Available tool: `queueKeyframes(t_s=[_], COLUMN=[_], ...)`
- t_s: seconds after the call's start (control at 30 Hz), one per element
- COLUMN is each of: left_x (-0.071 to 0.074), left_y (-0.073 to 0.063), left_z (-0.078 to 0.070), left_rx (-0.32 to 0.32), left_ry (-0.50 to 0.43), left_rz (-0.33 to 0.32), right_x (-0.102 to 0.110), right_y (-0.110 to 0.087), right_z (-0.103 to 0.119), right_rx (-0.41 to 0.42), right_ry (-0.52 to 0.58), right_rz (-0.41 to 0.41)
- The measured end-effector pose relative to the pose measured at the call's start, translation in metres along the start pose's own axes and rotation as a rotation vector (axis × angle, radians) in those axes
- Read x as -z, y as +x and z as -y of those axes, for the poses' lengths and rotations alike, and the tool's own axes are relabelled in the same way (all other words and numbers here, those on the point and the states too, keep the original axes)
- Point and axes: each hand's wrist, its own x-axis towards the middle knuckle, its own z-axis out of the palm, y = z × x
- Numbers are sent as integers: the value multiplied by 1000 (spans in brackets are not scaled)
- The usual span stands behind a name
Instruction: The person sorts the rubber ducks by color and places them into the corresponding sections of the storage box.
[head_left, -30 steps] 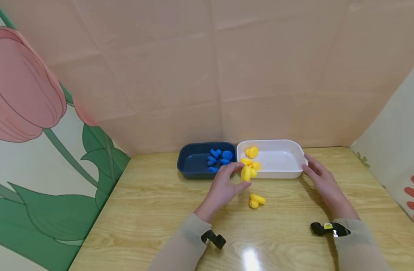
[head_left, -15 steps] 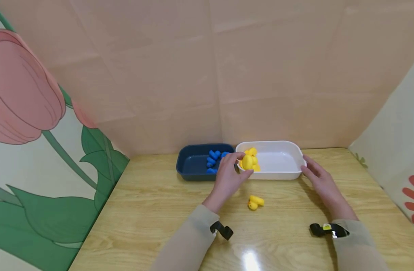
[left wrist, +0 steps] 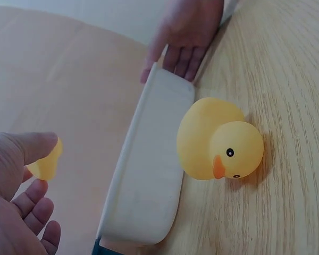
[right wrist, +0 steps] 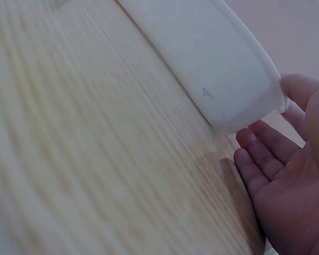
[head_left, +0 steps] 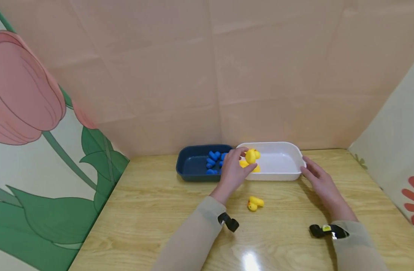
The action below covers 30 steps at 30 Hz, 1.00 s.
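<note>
My left hand (head_left: 233, 171) pinches a yellow rubber duck (head_left: 251, 156) between thumb and fingers, over the left end of a white tray (head_left: 278, 176). Under it, more yellow ducks (head_left: 256, 169) show in that tray, partly hidden by the hand. At the tray's right end rests my right hand (head_left: 323, 186); in the right wrist view its thumb touches the rim and its relaxed fingers lie by the outer wall. Another rubber duck (left wrist: 215, 141), with an orange beak, lies on its side on the table in front of the white tray.
A dark blue tray (head_left: 190, 177) adjoins the white one on the left and holds several small blue ducks (head_left: 211, 162). Behind both trays rises a pinkish-tan covered wall (head_left: 159, 94). The wooden table (head_left: 135, 214) stretches toward me.
My left hand has carried the pinched duck from in front of the white tray's near rim up and slightly right, over the tray. The right hand stays at the tray's end.
</note>
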Motion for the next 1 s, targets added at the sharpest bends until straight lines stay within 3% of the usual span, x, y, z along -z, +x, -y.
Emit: queueKeyframes(t_s=[0.33,1.0], left_x=[-11,-23], left_y=[9,12], left_z=[4,13], left_rx=[59,67], left_ry=[-4,88], left_rz=[-1,9], right_x=[-1,0], right_y=[1,1], right_z=[-2,-1], right_rx=[9,15], right_ry=[8,-1], right_rz=[-9,-16])
